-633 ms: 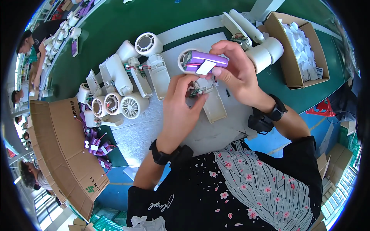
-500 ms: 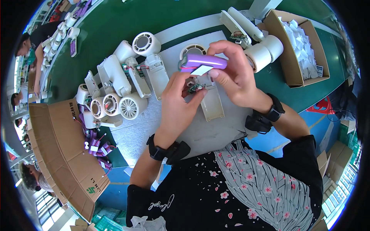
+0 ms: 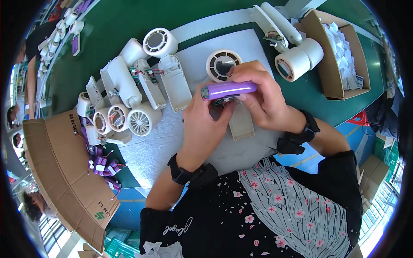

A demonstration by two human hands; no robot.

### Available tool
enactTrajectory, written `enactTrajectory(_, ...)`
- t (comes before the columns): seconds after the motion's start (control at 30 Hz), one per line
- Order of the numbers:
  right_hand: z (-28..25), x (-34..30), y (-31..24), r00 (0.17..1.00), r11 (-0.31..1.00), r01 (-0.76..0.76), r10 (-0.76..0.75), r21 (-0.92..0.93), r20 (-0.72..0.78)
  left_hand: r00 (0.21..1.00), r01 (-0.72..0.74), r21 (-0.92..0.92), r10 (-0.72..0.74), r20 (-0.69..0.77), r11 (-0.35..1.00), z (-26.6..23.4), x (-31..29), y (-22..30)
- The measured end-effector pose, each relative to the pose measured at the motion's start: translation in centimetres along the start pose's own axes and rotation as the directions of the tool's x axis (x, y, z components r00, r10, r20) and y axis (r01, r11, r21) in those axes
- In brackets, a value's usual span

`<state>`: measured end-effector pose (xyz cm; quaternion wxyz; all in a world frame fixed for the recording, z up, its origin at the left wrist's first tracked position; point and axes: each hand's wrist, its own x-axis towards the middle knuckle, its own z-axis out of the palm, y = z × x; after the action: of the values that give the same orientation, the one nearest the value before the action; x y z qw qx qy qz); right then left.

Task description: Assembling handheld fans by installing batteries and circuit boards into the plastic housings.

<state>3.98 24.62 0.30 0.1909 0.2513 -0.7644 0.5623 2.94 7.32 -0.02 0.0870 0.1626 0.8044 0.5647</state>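
A purple cylindrical battery (image 3: pixel 230 89) lies crosswise between my hands, above a white handheld fan (image 3: pixel 223 62) on the mat. My right hand (image 3: pixel 271 105) is closed on the battery's right end, fingers over the top and thumb below. My left hand (image 3: pixel 200 131) is closed around its left end, the thumb close to a small green circuit board (image 3: pixel 220 102) under the battery. Whether the thumb touches the board cannot be made out. The fan's open handle shell (image 3: pixel 241 125) points toward me, its upper part covered by my hands.
Several white fans and opened handle shells (image 3: pixel 176 88) crowd the left of the grey mat (image 3: pixel 142 159). Purple batteries with wires (image 3: pixel 101 163) lie beside a large cardboard box (image 3: pixel 64 167). At right are another fan (image 3: pixel 299 59) and a carton of white paper pieces (image 3: pixel 340 51).
The battery has come lower and turned, so the white label on its side no longer shows. Both hands have moved down slightly with it, uncovering more of the fan's round head.
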Motion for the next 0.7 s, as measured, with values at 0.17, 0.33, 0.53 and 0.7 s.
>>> enactTrajectory(0.17, -0.2, -0.1, 0.1, 0.999, 0.998, 0.004, -0.001, -0.062, 0.050, 0.999, -0.033, 0.052, 0.034, -0.020, 0.998, 0.2, 0.0, -0.3)
enactTrajectory(0.33, -0.2, 0.5, 0.8, 0.998, 0.998, -0.055, 0.056, -0.040, 0.021, 1.000, -0.017, 0.080, 0.018, -0.009, 0.997, 0.0, 0.6, 0.3)
enactTrajectory(0.53, 0.4, 0.0, 1.0, 0.982, 0.940, -0.153, 0.178, 0.305, -0.056, 0.994, -0.102, 0.012, 0.101, 0.037, 0.995, -1.9, 0.3, 0.2)
enactTrajectory(0.7, -1.1, 0.5, -0.5, 0.977, 0.926, -0.140, 0.187, 0.350, -0.103, 0.989, -0.123, -0.017, 0.124, 0.079, 0.992, -2.4, 0.5, 0.5)
